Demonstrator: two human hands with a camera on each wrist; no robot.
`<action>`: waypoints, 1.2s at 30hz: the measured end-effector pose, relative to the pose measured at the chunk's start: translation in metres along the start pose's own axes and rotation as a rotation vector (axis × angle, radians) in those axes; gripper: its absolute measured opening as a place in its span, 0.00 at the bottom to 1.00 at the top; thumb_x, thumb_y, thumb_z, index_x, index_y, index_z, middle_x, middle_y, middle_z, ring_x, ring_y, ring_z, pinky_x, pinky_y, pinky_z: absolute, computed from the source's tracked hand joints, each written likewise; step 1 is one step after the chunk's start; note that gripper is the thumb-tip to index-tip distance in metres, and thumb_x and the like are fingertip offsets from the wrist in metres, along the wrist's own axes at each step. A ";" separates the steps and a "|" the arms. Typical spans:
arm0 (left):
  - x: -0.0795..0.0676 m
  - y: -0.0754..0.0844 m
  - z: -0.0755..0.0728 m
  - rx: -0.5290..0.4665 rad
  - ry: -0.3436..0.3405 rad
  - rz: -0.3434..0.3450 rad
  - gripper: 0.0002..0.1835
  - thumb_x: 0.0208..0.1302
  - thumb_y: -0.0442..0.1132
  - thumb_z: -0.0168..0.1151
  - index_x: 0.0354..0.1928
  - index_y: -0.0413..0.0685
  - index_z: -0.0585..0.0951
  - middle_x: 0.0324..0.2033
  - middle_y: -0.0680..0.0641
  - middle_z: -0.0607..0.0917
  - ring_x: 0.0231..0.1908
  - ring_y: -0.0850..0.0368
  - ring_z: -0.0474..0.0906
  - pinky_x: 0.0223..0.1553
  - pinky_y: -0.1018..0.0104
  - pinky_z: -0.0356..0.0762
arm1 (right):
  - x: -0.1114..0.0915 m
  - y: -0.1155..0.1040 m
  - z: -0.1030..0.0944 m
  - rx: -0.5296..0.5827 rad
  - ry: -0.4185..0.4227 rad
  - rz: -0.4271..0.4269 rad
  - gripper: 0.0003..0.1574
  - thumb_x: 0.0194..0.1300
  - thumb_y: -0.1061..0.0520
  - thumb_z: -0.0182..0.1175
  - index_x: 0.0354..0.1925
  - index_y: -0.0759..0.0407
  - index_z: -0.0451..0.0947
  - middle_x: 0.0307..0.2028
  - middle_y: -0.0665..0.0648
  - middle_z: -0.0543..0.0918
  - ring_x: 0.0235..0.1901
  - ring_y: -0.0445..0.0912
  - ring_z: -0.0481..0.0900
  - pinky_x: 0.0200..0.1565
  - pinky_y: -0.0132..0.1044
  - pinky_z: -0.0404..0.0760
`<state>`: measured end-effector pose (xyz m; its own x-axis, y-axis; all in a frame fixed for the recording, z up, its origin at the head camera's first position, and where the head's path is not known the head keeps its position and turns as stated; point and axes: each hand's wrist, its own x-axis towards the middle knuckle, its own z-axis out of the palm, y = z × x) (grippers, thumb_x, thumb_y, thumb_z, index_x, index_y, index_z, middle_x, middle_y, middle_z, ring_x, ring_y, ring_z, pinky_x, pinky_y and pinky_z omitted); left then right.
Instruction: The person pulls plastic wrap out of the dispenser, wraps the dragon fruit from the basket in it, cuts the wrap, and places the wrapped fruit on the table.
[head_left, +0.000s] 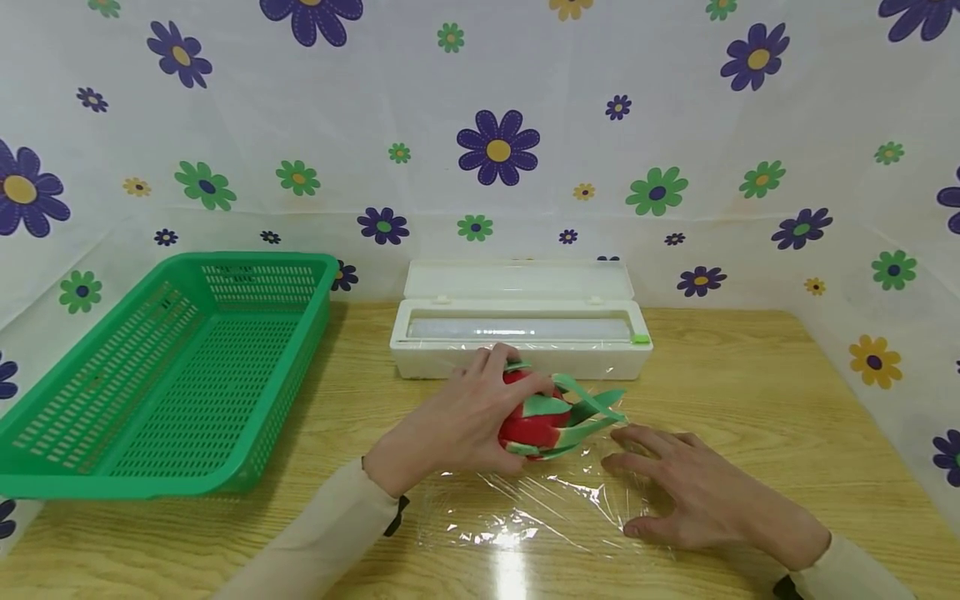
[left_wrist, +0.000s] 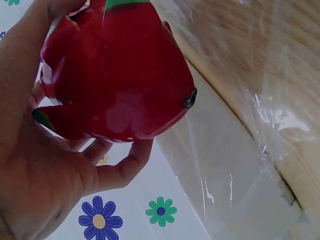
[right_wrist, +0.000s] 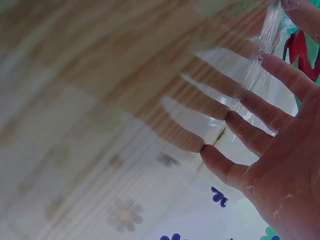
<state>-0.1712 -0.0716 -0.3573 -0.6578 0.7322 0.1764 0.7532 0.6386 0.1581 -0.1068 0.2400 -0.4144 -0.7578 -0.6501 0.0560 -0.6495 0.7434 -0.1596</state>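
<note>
My left hand [head_left: 474, 417] grips a red dragon fruit [head_left: 534, 427] with green leafy tips, fingers over its top and far side and thumb at the near side. In the left wrist view the fruit's smooth red end [left_wrist: 125, 80] and its dark stub [left_wrist: 190, 98] face the camera. Beneath the fruit, a sheet of clear cling film [head_left: 517, 512] lies wrinkled over the table. My right hand [head_left: 693, 492] has its fingers spread at the film's right edge, palm down. In the right wrist view those fingertips [right_wrist: 209, 150] touch the tabletop beside a crumpled strip of film.
A white wrap dispenser box [head_left: 517, 364] stands behind the fruit, lid raised, with a film roll [head_left: 517, 329] inside and a green slider [head_left: 640, 339] at its right end. To the left sits a green plastic basket [head_left: 322, 312]. A flower-patterned cloth [head_left: 555, 83] hangs behind the table.
</note>
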 end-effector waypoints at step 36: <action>-0.002 0.003 0.005 0.038 -0.039 -0.003 0.41 0.49 0.61 0.78 0.66 0.68 0.70 0.67 0.42 0.69 0.66 0.45 0.68 0.51 0.49 0.80 | 0.001 -0.002 -0.001 0.023 -0.029 0.022 0.38 0.58 0.28 0.68 0.63 0.37 0.76 0.68 0.56 0.75 0.66 0.57 0.76 0.55 0.65 0.77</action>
<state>-0.1677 -0.0703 -0.3621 -0.6598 0.7387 0.1379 0.7514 0.6486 0.1211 -0.1059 0.2379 -0.4130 -0.7696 -0.6380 0.0241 -0.6308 0.7540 -0.1835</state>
